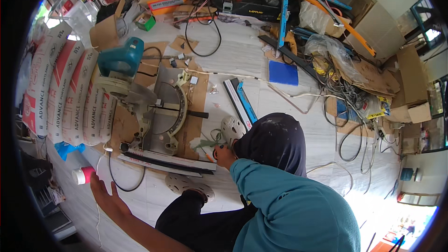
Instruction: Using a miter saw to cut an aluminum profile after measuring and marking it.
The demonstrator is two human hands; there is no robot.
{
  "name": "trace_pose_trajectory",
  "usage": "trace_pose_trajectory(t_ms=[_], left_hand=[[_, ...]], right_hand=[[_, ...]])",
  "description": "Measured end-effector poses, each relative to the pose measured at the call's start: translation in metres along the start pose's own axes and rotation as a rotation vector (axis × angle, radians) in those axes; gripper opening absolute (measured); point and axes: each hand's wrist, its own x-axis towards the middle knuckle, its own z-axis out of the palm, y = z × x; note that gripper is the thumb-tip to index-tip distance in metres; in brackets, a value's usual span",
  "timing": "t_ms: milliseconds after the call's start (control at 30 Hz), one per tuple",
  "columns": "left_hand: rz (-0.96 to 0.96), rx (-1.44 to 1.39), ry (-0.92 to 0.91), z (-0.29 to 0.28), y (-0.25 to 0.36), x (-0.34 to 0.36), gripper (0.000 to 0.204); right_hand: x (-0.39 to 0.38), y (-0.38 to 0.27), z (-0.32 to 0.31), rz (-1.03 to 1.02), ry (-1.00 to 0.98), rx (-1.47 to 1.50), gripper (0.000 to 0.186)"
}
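My left hand (112, 200) is stretched out at the lower left, fingers apart. Its fingertips overlap a white and pink container (84, 175) lying on its side; whether they touch it I cannot tell. Under the teal sleeve, my right hand (225, 156) is closed beside my right shoe (232, 129), low near the floor. A small dark and orange piece shows at its fingers, too small to name. A green strip (203, 143) lies by these fingers. Just left of that hand, long white and black strips (168, 162) lie in front of a teal miter saw (122, 58).
Stacked cement bags (63, 88) stand left of the saw. Blue and white lengths (240, 100) lie ahead of my right knee. A blue square (283, 73), tangled cables (347, 88) and cardboard boxes (413, 81) fill the right side. A white cord (228, 73) crosses the tiles.
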Motion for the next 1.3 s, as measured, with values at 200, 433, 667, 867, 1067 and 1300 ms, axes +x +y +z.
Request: trace_pose_trajectory(t_ms=[200,433,667,867,1067,1300], left_hand=[[-0.107,-0.139,0.018,-0.044,0.001,0.0,0.065],[-0.101,-0.114,0.058,-0.067,-0.004,-0.007,0.067],[-0.118,-0.131,0.035,-0.076,-0.007,-0.006,0.07],[-0.12,-0.162,0.019,-0.085,-0.003,-0.013,0.07],[-0.117,-0.181,0.013,-0.085,-0.003,-0.016,0.071],[-0.118,-0.161,0.06,-0.104,-0.007,-0.013,0.061]], right_hand=[[-0.025,-0.015,-0.021,0.005,-0.043,0.074,0.072],[-0.035,-0.018,-0.02,-0.059,0.035,0.052,0.068],[-0.047,-0.02,-0.028,-0.104,-0.002,0.04,0.078],[-0.067,-0.027,-0.027,-0.126,0.016,0.008,0.077],[-0.076,-0.018,-0.029,-0.171,0.04,0.042,0.069],[-0.075,-0.033,-0.02,-0.181,0.06,-0.033,0.071]])
